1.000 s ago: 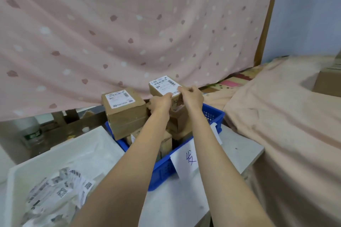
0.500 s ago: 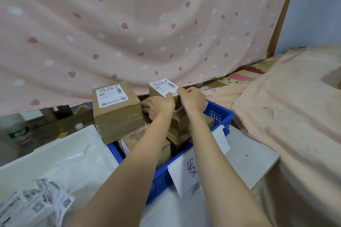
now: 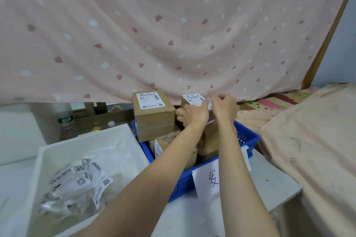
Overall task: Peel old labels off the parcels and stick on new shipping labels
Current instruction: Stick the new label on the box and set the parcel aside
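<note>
Gripping the small parcel [image 3: 192, 100], left hand [image 3: 194, 114] fingers curled; right hand [image 3: 224, 107] fingers pinching its label [image 3: 194, 97].

A crate [image 3: 248, 140] of stacked parcels [image 3: 154, 119] was set at frame centre, with a tray [image 3: 50, 152] of peeled labels [image 3: 77, 184] at lower left, a bottle [image 3: 66, 125] behind it, and a curtain [image 3: 154, 25] hung across the top.

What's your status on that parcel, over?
Left hand grips small parcel atop the blue crate stack. Right hand at its label corner, fingers curled; pinch unconfirmed. Nothing in the way.
</note>
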Available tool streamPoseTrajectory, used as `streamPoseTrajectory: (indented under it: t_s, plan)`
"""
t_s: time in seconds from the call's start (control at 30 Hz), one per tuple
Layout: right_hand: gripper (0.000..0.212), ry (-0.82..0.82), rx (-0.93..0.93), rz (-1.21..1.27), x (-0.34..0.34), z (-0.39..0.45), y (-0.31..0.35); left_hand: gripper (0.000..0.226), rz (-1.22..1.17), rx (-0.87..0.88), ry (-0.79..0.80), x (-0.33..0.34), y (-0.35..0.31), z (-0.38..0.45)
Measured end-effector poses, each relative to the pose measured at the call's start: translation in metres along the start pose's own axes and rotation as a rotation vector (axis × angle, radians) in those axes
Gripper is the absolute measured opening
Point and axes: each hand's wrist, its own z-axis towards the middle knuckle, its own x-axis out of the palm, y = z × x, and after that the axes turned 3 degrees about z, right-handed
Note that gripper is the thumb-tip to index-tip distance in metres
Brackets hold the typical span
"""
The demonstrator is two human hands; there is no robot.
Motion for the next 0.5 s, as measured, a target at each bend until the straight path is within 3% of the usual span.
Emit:
streamPoseTrajectory:
  t_s: [0.13, 0.27, 0.5]
  plan:
    - [0.043, 0.070, -0.098, 0.132, 0.004, -0.041, 0.050, 0.067, -0.105, 0.117, -0.011, -0.056, -0.009, -0.028]
    - [0.036, 0.221, -0.172, 0.281, 0.029, -0.113, 0.100, 0.061, -0.096, 0.239, -0.184, -0.153, 0.002, -0.049]
    - [0.031, 0.606, -0.147, 0.396, 0.118, -0.263, 0.143, 0.061, -0.073, 0.101, -0.442, -0.348, 0.100, -0.072]
